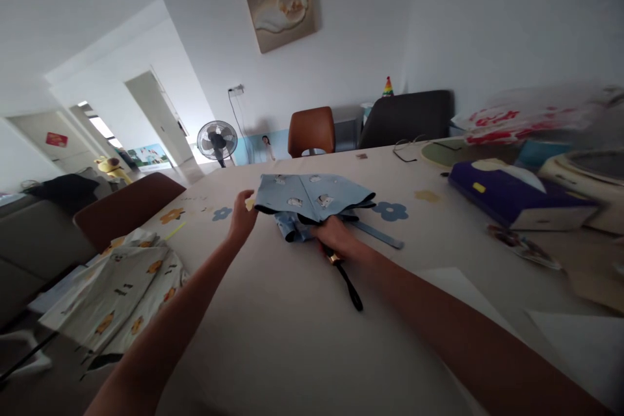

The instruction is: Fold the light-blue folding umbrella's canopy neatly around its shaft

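Observation:
A folding umbrella with light blue, animal-printed fabric lies partly folded on the table, its panels loose and bunched. My right hand is closed around it just below the fabric, by the handle; a black wrist strap hangs from the handle's end. Its blue tie band sticks out to the right. At the fabric's left edge is my left hand, fingers curved and apart, with a gap showing between them; whether the fingertips touch the cloth is hard to see.
On the left, a cream umbrella with orange prints hangs over the table edge. To the right are a purple tissue box, white paper sheets, eyeglasses and a plastic bag. Chairs and a fan stand beyond the table.

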Motion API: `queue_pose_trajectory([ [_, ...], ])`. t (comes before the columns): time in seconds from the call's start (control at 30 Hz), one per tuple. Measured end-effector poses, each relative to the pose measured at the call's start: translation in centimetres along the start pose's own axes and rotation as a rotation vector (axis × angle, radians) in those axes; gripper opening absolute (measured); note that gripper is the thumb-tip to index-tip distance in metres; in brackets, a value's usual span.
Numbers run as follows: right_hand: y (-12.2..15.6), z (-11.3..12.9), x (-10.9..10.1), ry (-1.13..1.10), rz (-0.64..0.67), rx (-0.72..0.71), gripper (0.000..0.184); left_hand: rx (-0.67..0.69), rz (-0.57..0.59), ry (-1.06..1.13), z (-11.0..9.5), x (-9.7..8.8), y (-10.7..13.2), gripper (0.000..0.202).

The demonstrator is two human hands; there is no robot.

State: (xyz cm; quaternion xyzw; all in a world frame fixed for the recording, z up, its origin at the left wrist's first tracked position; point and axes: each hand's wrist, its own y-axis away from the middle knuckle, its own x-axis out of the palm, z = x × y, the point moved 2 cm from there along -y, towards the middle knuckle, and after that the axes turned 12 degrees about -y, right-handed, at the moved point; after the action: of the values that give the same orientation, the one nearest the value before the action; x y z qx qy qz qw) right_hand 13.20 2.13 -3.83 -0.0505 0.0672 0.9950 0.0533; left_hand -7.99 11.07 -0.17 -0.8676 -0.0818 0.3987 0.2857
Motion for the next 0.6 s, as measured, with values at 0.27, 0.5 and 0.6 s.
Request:
queue_pose_trajectory([
  [0.27,0.3,0.6,0.0,0.086,-0.042,-0.003,0.004,0.17,0.293,-0.19,-1.5,3.9,5.4,0.041],
  [0.5,0.7,0.9,0.2,0.047,-0.042,0.06,0.007,0.369,0.474,-0.315,-2.9,4.3,5.9,0.024],
  [0.6,0.5,0.9,0.1,0.065,-0.026,0.032,0.004,0.342,0.455,-0.231,-3.0,4.3,5.5,0.021],
])
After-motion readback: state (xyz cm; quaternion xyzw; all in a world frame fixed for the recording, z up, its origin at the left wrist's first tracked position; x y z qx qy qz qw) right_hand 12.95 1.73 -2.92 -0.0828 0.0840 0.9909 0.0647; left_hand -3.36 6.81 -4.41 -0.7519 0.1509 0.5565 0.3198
